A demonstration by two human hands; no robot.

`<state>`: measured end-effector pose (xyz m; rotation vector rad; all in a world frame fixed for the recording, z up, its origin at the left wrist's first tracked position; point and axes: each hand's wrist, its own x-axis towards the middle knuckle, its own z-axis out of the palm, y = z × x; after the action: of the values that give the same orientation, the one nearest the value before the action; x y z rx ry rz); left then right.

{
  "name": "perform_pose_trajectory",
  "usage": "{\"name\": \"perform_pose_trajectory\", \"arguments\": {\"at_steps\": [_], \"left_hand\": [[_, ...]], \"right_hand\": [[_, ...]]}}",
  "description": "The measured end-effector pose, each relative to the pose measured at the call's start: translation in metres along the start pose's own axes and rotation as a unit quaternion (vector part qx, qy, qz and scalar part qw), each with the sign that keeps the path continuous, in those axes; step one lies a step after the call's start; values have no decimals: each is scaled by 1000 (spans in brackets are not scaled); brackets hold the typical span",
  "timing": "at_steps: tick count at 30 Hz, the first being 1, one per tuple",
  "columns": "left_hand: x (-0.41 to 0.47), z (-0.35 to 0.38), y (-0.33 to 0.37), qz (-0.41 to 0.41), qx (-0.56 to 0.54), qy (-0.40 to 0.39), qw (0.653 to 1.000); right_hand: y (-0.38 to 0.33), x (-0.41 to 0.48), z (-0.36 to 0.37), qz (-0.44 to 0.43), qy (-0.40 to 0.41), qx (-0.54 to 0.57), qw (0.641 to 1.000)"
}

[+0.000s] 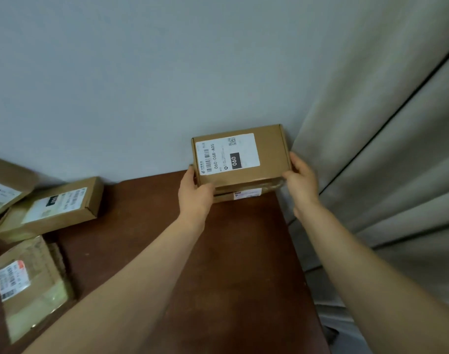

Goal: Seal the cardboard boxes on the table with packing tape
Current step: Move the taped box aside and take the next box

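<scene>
Brown table [243, 251] pushed up to grey wall [167, 72], beige curtain [397, 149] hanging at right. At far right corner, box [272, 154] with white label [228, 154] gripped by both short ends: left hand [195, 192] curled round left end with thumb on top, right hand [301, 180] wrapped round right end, fingertips hidden behind. Tilted label-up toward camera, near edge low over second box [246, 195]; hard to tell whether touching or just clear of it. Three more boxes [52, 208] lying well apart at left, near-left box [31, 284] glossy as if taped already. No tape roll in view.

Probably either lifting off the stack or setting down onto it; cannot say which.

Either way:
- Keep grip even on both ends, thumbs on top to hold lid shut.
- Bring level rather than tilted, to stop contents sliding.

If fetching for sealing:
- Lift clear of second box first, to avoid dragging it off the corner by the curtain.
- Draw straight back to bare middle of table.
- Set down flat with flap seam reachable.
- Press lid closed under one palm before freeing other hand for tape.

If stacking:
- Square edges over second box, well back from table edge.
- Release one hand at a time.
</scene>
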<state>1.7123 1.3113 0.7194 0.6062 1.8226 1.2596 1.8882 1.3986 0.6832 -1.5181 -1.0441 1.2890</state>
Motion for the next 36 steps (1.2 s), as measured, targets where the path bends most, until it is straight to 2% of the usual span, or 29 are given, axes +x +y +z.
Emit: {"name": "perform_pose_trajectory", "arguments": {"at_steps": [4, 11, 14, 15, 17, 20, 24, 28, 31, 36], "left_hand": [[12, 11, 5, -13, 28, -6, 1000], [14, 16, 9, -12, 50, -28, 998], [11, 6, 10, -29, 29, -25, 999], [10, 1, 9, -32, 25, -24, 999], [7, -14, 7, -33, 29, -18, 999], [3, -47, 5, -35, 29, 5, 999], [-5, -110, 5, -29, 19, 25, 999], [-16, -200, -4, -6, 18, 40, 999], [-25, -278, -19, 6, 26, 56, 998], [-44, -405, -53, -2, 11, 104, 995]], "right_hand": [[-1, 21, 5, -8, -19, -45, 999], [-4, 26, 8, -60, -3, -133, 989], [-6, 11, 14, -70, 76, -224, 969], [-8, 0, 18, -96, 113, -247, 958], [-16, -27, 33, -170, 131, -235, 948], [-26, -64, 65, -230, 67, -216, 947], [-29, -108, 121, -256, -20, -225, 940], [-20, -167, 197, -227, -128, -196, 945], [-10, -218, 259, -187, -166, -175, 952], [5, -295, 348, -141, -258, -194, 936]]}}
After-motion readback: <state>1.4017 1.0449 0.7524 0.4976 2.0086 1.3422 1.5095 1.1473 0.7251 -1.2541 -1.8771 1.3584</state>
